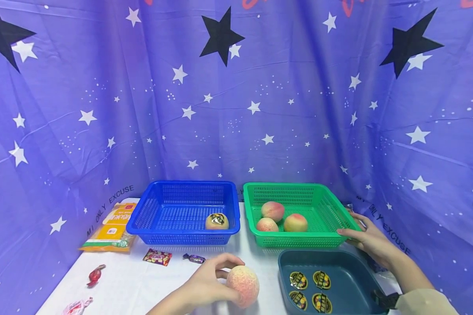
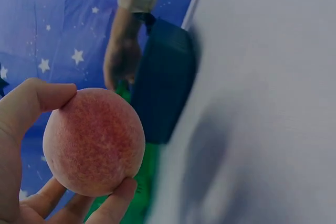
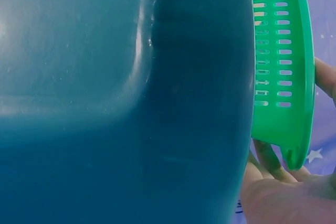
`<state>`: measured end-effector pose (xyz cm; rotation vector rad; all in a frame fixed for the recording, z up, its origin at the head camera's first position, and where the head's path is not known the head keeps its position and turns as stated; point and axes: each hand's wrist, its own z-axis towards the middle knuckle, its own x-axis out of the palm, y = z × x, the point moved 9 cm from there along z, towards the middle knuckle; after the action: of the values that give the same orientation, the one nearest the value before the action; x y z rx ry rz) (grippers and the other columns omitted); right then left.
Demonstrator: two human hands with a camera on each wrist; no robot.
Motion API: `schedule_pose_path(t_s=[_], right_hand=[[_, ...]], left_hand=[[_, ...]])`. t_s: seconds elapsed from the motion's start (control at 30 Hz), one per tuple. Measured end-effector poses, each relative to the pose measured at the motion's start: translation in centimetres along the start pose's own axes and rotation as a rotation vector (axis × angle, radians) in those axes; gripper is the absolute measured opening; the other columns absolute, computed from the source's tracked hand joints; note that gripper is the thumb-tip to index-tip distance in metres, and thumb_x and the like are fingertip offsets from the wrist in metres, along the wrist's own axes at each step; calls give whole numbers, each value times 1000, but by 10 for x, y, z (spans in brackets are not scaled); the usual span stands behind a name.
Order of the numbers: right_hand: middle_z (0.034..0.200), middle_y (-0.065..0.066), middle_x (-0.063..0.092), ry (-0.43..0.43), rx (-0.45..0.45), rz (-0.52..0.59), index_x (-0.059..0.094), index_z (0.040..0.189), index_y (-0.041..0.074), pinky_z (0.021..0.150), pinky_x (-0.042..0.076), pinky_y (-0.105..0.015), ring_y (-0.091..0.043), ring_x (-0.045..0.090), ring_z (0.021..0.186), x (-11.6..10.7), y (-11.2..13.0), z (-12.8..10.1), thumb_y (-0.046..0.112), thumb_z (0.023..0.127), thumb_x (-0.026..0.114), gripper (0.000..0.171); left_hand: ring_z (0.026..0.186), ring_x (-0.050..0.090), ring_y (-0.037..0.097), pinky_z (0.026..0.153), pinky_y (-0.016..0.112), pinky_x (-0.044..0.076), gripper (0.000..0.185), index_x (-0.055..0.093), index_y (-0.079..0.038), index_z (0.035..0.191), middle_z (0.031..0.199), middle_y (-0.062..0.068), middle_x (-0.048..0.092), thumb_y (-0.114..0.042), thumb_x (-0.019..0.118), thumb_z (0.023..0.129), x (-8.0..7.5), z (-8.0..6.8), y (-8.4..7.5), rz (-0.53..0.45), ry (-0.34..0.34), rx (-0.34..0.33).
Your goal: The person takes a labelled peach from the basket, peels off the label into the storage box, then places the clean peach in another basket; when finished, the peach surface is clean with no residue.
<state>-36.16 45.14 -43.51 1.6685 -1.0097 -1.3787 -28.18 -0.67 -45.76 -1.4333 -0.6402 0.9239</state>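
My left hand (image 1: pixel 209 282) holds a peach (image 1: pixel 243 286) between thumb and fingers, in front of the two baskets. In the left wrist view the red side of that peach (image 2: pixel 97 142) faces the camera. At the right front corner of the green basket (image 1: pixel 299 241), my right hand (image 1: pixel 372 240) grips the rim, thumb on top. The right wrist view has its fingers (image 3: pixel 268 158) around the basket's corner. Inside the green basket lie three peaches (image 1: pixel 273 211). A single peach (image 1: pixel 217 222) with a round black-and-gold sticker sits in the blue basket (image 1: pixel 183 239).
A dark teal tray (image 1: pixel 348 280) with several round stickers (image 1: pixel 298 280) stands below my right forearm. On the left lie a yellow-orange packet (image 1: pixel 110 229), a small snack packet (image 1: pixel 157 257), a purple candy (image 1: pixel 194 258), a red candy (image 1: pixel 95 276) and a pink candy (image 1: pixel 76 307).
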Motion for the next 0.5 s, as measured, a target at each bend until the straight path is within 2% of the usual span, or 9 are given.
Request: schedule_pose_path(t_s=[0.13,0.27,0.37,0.5], right_hand=[[178,-37,-25,3,1,5,-24,172,1,124,51,-56,-60,23,164,1,-2,1,32,111,69,115],[177,-35,-29,9,2,2,-24,172,2,126,47,-60,-61,20,164,0,-4,2,33,112,68,114],[177,-36,-29,6,-2,-4,-24,172,2,126,48,-60,-60,25,163,-1,-5,2,33,112,68,114],[177,-36,-27,5,-9,-14,-22,172,1,123,53,-55,-54,37,159,-2,-5,4,32,112,68,113]], left_hand=[[107,72,18,90,31,63,66,73,-20,133,128,1,75,-7,92,71,5,19,-32,38,21,34],[107,72,19,90,35,62,64,74,-24,132,127,-1,75,-13,94,73,4,47,-61,85,-6,55],[109,72,20,90,37,64,61,73,-24,132,128,-1,75,-13,95,76,1,72,-75,78,-39,52],[112,72,21,94,40,64,58,73,-25,132,128,-1,76,-16,96,78,-9,108,-84,68,-118,29]])
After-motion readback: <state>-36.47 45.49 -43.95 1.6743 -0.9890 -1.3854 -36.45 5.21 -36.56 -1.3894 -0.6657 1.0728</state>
